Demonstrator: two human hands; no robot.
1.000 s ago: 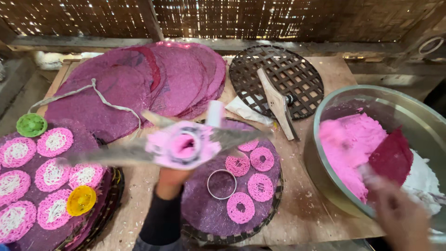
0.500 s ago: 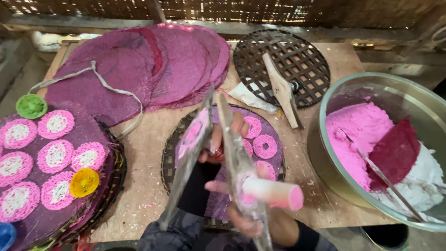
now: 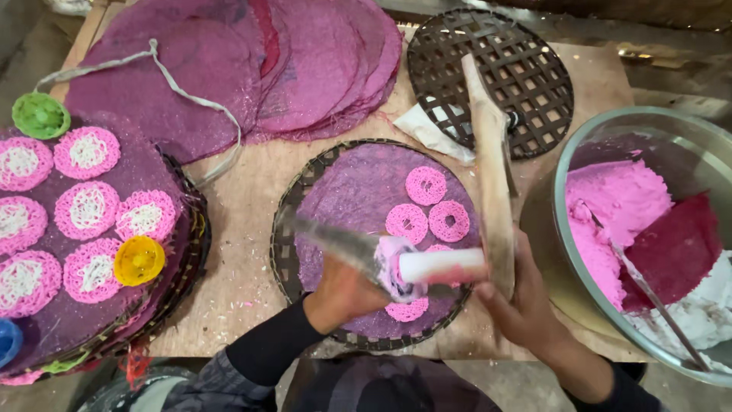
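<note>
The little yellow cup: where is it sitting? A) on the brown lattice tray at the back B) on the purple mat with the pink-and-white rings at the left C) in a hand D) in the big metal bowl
B: the yellow cup rests on the left purple mat beside the pink-and-white rings, far from the metal bowl.

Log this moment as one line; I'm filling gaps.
left hand: grips press | right hand: on wooden handle | below: round tray
</note>
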